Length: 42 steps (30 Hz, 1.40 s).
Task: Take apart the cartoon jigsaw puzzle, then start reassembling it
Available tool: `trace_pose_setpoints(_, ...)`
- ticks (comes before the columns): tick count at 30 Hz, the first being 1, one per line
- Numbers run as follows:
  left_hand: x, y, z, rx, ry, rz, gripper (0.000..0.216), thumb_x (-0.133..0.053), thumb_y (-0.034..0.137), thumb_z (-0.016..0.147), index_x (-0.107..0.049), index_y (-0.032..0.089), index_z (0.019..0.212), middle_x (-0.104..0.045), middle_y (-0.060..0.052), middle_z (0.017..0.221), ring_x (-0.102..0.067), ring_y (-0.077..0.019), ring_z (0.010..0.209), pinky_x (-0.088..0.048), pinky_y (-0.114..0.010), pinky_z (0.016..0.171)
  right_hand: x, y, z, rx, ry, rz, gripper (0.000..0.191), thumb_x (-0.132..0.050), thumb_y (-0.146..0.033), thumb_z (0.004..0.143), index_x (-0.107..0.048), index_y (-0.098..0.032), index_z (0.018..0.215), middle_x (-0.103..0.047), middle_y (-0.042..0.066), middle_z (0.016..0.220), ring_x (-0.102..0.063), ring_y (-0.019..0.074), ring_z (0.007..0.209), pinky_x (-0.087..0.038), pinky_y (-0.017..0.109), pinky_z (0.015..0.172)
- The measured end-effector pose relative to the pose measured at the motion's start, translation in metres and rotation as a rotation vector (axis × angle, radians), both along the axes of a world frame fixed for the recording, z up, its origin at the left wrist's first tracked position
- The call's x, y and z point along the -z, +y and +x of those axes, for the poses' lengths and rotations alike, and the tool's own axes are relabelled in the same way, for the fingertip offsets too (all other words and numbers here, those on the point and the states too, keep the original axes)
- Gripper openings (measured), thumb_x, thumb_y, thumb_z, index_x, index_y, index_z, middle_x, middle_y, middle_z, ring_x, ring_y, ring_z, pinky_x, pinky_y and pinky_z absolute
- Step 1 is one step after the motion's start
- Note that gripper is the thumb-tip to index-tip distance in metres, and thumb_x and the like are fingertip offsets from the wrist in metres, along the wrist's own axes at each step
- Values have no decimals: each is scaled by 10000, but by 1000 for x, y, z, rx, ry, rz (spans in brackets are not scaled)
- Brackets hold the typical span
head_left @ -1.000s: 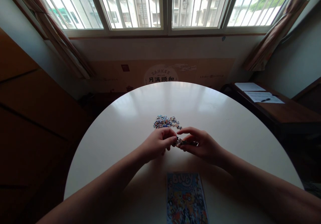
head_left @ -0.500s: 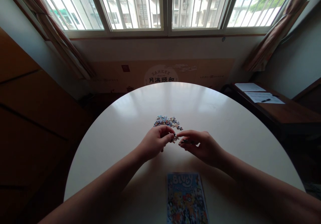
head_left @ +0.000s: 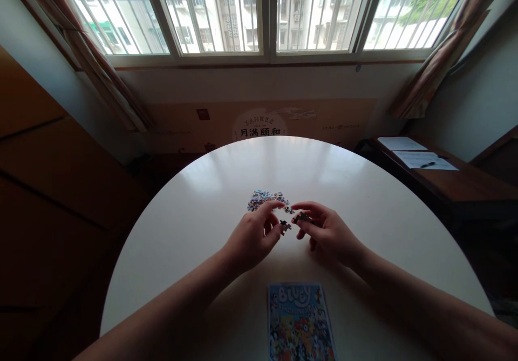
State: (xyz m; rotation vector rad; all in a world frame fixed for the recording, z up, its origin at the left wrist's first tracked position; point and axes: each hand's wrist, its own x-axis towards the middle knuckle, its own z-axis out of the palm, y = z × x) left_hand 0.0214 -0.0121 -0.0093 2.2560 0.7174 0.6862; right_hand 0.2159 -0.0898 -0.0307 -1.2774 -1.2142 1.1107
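Note:
Just in front of the heap, my left hand holds a small dark-and-pale jigsaw piece by its edge near the thumb tip, the index finger lifted off it. Facing it, my right hand grips a dark jigsaw piece between thumb and fingers, its index finger stretched out above. Whether that is one piece or several joined is too small to tell. A narrow gap parts the two held pieces. Behind my left fingers lies a heap of loose jigsaw pieces, partly hidden.
All this is over a round white table. Close to me lies a blue "Bluey" picture sheet or box with cartoon figures. To the right, a brown side table bears papers and a pen. Beyond are barred windows and curtains.
My left index finger has lifted away from its piece and the hand has opened somewhat. The right hand has turned its piece and raised it slightly. The view has tilted a little.

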Motion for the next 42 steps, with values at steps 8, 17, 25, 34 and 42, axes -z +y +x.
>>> trace_pose_setpoints(8, 0, -2, 1, -24, -9, 59, 356, -499, 159, 888, -537, 189, 1240, -656, 16, 769, -575, -118, 603, -465, -257, 612, 2, 0, -2, -15, -214, 144, 256, -538, -248, 885, -742, -169, 1018, -635, 102, 1036, -644, 130, 749, -484, 183, 479)
trace_pose_setpoints(17, 0, -4, 1, -3, 3, 71, 384, -534, 142, 875, -542, 201, 1254, -666, 17, 775, -563, -111, 585, -466, -242, 597, -3, 0, -4, -22, -268, 142, 255, -695, -399, 848, -752, -160, 913, -683, 75, 882, -621, 127, 702, -506, 244, 641)
trace_pose_setpoints(25, 0, -4, 1, 23, -52, 36, 347, -524, 163, 904, -565, 208, 1246, -690, -4, 837, -599, -120, 639, -494, -258, 643, -7, 1, -3, -38, -63, -85, 420, -706, -519, 800, -735, -132, 961, -650, 62, 738, -587, 124, 581, -416, 166, 374)
trace_pose_setpoints(34, -3, 11, -6, -143, 6, -64, 201, -607, 238, 875, -656, 212, 1068, -726, 0, 796, -618, -139, 645, -487, -268, 646, -2, -1, 2, 43, -97, 51, 376, -717, -491, 809, -740, -132, 919, -664, 95, 886, -601, 118, 614, -443, 165, 373)
trace_pose_setpoints(42, 2, 46, -19, -320, 218, 129, 107, -659, 271, 828, -706, 224, 912, -735, 1, 801, -634, -162, 682, -458, -275, 634, 1, 0, 4, 57, -117, 8, 409, -728, -511, 787, -739, -125, 918, -659, 83, 805, -592, 120, 605, -437, 165, 376)
